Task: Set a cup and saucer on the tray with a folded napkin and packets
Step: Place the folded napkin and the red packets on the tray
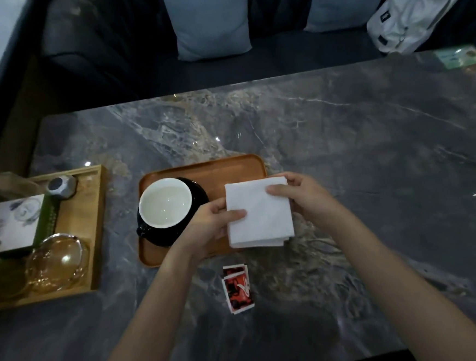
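An orange-brown wooden tray [230, 166] lies on the marble table. On its left half stands a black cup with a white inside [164, 201] on a black saucer [200, 193]. Both of my hands hold a folded white napkin [259, 215] over the tray's right edge. My left hand [214, 219] pinches the napkin's left side with the thumb on top. My right hand [298, 195] grips its upper right corner. Two red and white packets [237, 288] lie on the table just in front of the tray, between my forearms.
A lighter wooden tray [97, 220] at the left holds a box, a small metal pot and a glass dome. The marble table [371, 155] stretches bare to the right. Behind it are a dark sofa with grey cushions [210, 20] and a white bag [411, 15].
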A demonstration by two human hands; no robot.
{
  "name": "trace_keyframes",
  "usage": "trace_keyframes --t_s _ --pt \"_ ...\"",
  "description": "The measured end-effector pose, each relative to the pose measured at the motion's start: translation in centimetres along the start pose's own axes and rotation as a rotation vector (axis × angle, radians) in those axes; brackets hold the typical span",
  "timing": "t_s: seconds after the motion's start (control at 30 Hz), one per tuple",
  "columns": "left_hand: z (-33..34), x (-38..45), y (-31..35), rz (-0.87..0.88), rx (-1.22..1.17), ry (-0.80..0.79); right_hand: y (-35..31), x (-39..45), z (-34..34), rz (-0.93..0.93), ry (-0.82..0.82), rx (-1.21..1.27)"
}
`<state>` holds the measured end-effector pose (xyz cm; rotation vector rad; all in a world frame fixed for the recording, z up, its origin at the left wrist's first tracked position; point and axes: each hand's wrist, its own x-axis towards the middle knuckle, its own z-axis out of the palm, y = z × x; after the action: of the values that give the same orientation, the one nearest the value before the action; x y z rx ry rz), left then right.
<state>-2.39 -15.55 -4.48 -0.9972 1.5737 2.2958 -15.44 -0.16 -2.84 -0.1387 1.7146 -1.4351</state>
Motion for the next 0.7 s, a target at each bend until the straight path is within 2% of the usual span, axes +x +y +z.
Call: trace_keyframes --t_s 0.1,0.2,0.33,0.43,0.57,0.7 --pt "-0.8 1.9 1.0 0.023 -0.011 0.063 0.1 1.9 0.4 0.085 0.026 0.113" --pt "-1.0 3.9 1.6 0.082 -0.022 0.166 0.3 4.1 0.7 0.134 0.094 0.074" --pt "-1.0 6.7 1.9 0.172 0.196 0.358 0.4 7.2 2.1 0.065 0.294 -0.074" --pt "-1.1 8.7 2.1 0.170 0.487 0.478 0.5 9.5 2.7 -0.021 0.407 -0.285" --pt "-1.3 10.4 2.3 0.186 0.735 0.503 0.5 11.4 2.6 -0.056 0.478 -0.610" --pt "-1.3 11.2 2.4 0.258 0.867 0.554 0.9 12.6 2.6 -0.064 0.511 -0.684"
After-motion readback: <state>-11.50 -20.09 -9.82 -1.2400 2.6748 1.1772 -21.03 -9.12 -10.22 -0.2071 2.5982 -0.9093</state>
